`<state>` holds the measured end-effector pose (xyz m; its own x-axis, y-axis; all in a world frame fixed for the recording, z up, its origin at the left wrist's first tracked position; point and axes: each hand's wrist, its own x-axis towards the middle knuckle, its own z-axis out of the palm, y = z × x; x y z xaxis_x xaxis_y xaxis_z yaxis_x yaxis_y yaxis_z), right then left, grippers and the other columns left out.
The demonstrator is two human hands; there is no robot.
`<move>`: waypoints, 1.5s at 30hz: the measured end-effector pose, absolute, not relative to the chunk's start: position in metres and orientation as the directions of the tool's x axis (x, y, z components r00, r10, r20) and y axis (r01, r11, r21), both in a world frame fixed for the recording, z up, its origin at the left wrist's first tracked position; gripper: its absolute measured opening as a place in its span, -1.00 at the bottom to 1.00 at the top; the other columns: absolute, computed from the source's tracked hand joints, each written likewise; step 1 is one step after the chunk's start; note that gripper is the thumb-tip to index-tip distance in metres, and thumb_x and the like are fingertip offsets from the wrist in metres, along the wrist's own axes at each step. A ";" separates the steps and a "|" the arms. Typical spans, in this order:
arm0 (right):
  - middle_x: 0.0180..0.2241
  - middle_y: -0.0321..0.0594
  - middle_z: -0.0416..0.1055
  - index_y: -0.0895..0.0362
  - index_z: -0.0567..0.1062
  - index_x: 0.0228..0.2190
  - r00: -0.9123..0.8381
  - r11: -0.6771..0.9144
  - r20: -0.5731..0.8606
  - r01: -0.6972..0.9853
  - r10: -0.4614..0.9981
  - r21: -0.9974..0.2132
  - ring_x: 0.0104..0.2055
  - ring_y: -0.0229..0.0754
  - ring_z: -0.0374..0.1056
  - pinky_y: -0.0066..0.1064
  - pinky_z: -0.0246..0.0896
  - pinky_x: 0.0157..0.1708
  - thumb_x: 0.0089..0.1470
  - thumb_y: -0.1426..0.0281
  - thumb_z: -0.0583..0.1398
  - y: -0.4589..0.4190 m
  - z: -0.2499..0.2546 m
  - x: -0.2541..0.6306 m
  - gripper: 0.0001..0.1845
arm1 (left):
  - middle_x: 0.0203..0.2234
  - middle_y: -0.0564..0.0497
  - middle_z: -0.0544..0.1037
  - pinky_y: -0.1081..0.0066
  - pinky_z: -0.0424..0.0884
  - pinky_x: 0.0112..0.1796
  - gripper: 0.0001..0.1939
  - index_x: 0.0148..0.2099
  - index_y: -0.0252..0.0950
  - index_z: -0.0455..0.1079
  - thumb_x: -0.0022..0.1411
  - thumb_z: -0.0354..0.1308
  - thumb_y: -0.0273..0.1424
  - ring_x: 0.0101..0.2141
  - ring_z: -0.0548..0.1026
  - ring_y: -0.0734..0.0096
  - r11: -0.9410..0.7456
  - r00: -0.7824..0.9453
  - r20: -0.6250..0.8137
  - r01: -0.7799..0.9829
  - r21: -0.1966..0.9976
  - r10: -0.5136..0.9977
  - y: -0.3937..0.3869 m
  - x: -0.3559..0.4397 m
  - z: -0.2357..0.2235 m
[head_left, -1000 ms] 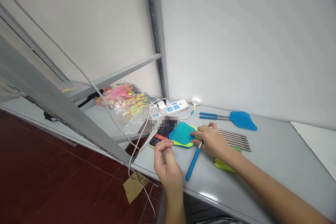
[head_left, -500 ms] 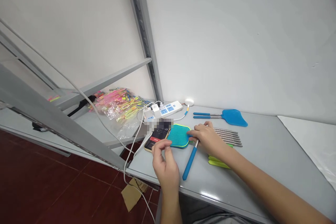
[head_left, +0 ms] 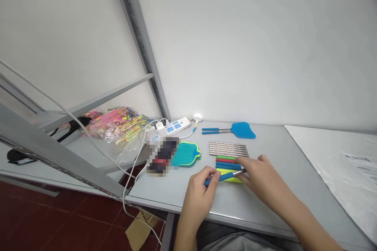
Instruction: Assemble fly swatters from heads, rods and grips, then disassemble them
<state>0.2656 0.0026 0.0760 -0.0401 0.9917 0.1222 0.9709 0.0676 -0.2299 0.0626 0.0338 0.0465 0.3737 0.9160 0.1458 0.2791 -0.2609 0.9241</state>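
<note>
My left hand pinches the blue grip of a fly swatter handle. My right hand is closed on the metal rod at its other end, so both hands hold it tilted just above the table. Behind and partly under it lie several loose coloured grips in green, red, blue and yellow. Beyond these is a row of bare metal rods. To the left rests a stack of fly swatter heads, teal on top with a yellow-green edge below. Two blue fly swatters lie near the wall.
A blurred phone lies beside the heads, with a power strip and white cables behind. Bagged colourful items sit on the left shelf. A metal post rises there. White plastic sheeting covers the right side.
The blue handle has moved right, away from the swatter heads, and turned from steep to nearly level. My left hand has taken hold of its grip. The view has shifted right.
</note>
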 end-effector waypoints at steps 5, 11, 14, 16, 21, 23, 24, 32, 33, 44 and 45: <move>-0.20 -0.28 0.53 -0.04 0.47 -0.15 -0.125 0.124 0.031 0.863 0.992 -0.490 -0.24 -0.08 0.29 -0.29 0.06 -0.25 0.31 0.21 0.02 -0.058 0.080 0.268 -0.75 | -0.52 0.11 0.42 0.50 0.23 -0.37 -0.72 -0.36 -0.27 0.37 0.32 0.08 -0.19 -0.43 0.35 0.45 -0.307 0.354 0.210 0.244 0.920 0.911 0.027 0.072 0.051; -0.39 -0.25 0.45 0.01 0.45 -0.29 -0.093 0.055 -0.036 0.816 0.995 -0.575 -0.28 -0.08 0.29 -0.30 0.10 -0.32 0.34 0.18 -0.08 -0.087 0.089 0.280 -0.63 | -0.55 0.12 0.35 0.50 0.16 -0.43 -0.69 -0.41 -0.28 0.34 0.33 0.07 -0.21 -0.47 0.26 0.48 -0.344 0.427 0.217 0.245 0.907 0.878 0.005 0.096 0.069; -0.39 -0.26 0.44 0.00 0.45 -0.29 -0.072 0.037 -0.035 0.798 0.997 -0.602 -0.30 -0.10 0.31 -0.30 0.13 -0.31 0.31 0.11 -0.05 -0.091 0.094 0.289 -0.63 | -0.54 0.12 0.36 0.51 0.19 -0.42 -0.70 -0.41 -0.28 0.35 0.32 0.09 -0.23 -0.46 0.28 0.50 -0.340 0.439 0.230 0.191 0.921 0.869 -0.004 0.107 0.071; -0.37 -0.26 0.45 -0.01 0.47 -0.26 -0.075 0.035 -0.040 0.793 0.996 -0.609 -0.28 -0.10 0.33 -0.29 0.16 -0.29 0.30 0.08 -0.04 -0.095 0.094 0.295 -0.62 | -0.54 0.12 0.37 0.52 0.21 -0.41 -0.72 -0.41 -0.29 0.37 0.31 0.12 -0.25 -0.47 0.29 0.51 -0.343 0.411 0.255 0.156 0.926 0.875 -0.008 0.109 0.072; -0.21 -0.26 0.48 -0.06 0.45 -0.13 -0.067 0.045 -0.011 0.771 0.998 -0.635 -0.16 -0.13 0.37 -0.30 0.22 -0.15 0.30 0.10 -0.02 -0.107 0.091 0.316 -0.67 | -0.56 0.12 0.40 0.53 0.23 -0.41 -0.75 -0.41 -0.30 0.40 0.26 0.17 -0.27 -0.48 0.31 0.52 -0.375 0.290 0.327 0.126 0.919 0.899 -0.004 0.095 0.075; -0.27 -0.27 0.48 -0.04 0.45 -0.21 -0.050 0.041 0.004 0.769 0.999 -0.638 -0.21 -0.15 0.38 -0.34 0.25 -0.21 0.30 0.11 -0.02 -0.111 0.092 0.322 -0.68 | -0.57 0.12 0.39 0.53 0.23 -0.42 -0.75 -0.42 -0.30 0.40 0.26 0.17 -0.27 -0.48 0.31 0.52 -0.385 0.231 0.350 0.129 0.914 0.908 0.000 0.086 0.075; -0.29 -0.28 0.47 -0.04 0.45 -0.24 -0.049 0.049 0.018 0.763 0.999 -0.645 -0.23 -0.16 0.38 -0.35 0.26 -0.23 0.30 0.11 -0.02 -0.113 0.094 0.323 -0.69 | -0.58 0.12 0.38 0.53 0.23 -0.42 -0.75 -0.43 -0.30 0.39 0.26 0.18 -0.27 -0.49 0.31 0.51 -0.390 0.217 0.358 0.131 0.911 0.908 0.002 0.083 0.076; -0.38 -0.27 0.40 0.02 0.38 -0.26 0.101 0.048 0.184 0.747 0.978 -0.663 -0.36 -0.21 0.33 -0.43 0.28 -0.45 0.25 0.13 0.06 -0.115 0.104 0.308 -0.75 | -0.57 0.11 0.42 0.52 0.25 -0.42 -0.75 -0.43 -0.29 0.40 0.24 0.19 -0.27 -0.49 0.33 0.50 -0.412 0.226 0.379 0.121 0.903 0.897 0.003 0.077 0.076; -0.35 -0.25 0.42 0.01 0.40 -0.22 0.061 0.094 0.209 0.749 0.976 -0.656 -0.32 -0.19 0.36 -0.42 0.30 -0.40 0.27 0.16 0.05 -0.115 0.103 0.308 -0.77 | -0.57 0.11 0.42 0.52 0.26 -0.42 -0.75 -0.43 -0.29 0.40 0.24 0.19 -0.27 -0.49 0.33 0.50 -0.415 0.228 0.382 0.118 0.902 0.895 0.003 0.078 0.076; -0.42 -0.21 0.45 0.02 0.45 -0.26 -0.089 0.296 0.410 0.829 0.908 -0.475 -0.35 -0.12 0.36 -0.29 0.25 -0.37 0.28 0.34 0.04 -0.114 0.099 0.311 -0.81 | -0.57 0.10 0.36 0.50 0.25 -0.40 -0.71 -0.43 -0.29 0.36 0.28 0.15 -0.22 -0.47 0.32 0.47 -0.390 0.210 0.364 0.102 0.915 0.907 -0.006 0.088 0.079; -0.41 -0.21 0.45 0.01 0.45 -0.25 -0.081 0.286 0.411 0.836 0.908 -0.469 -0.33 -0.12 0.36 -0.29 0.25 -0.35 0.28 0.34 0.04 -0.113 0.099 0.313 -0.81 | -0.57 0.11 0.35 0.50 0.25 -0.40 -0.70 -0.43 -0.29 0.36 0.28 0.14 -0.22 -0.47 0.31 0.48 -0.389 0.215 0.361 0.104 0.916 0.908 -0.007 0.090 0.079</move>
<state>0.3132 -0.1132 0.0990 -0.0806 0.9080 0.4111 0.8358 0.2863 -0.4685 0.0895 -0.0068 0.0788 0.2146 0.9076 0.3609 0.1037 -0.3886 0.9156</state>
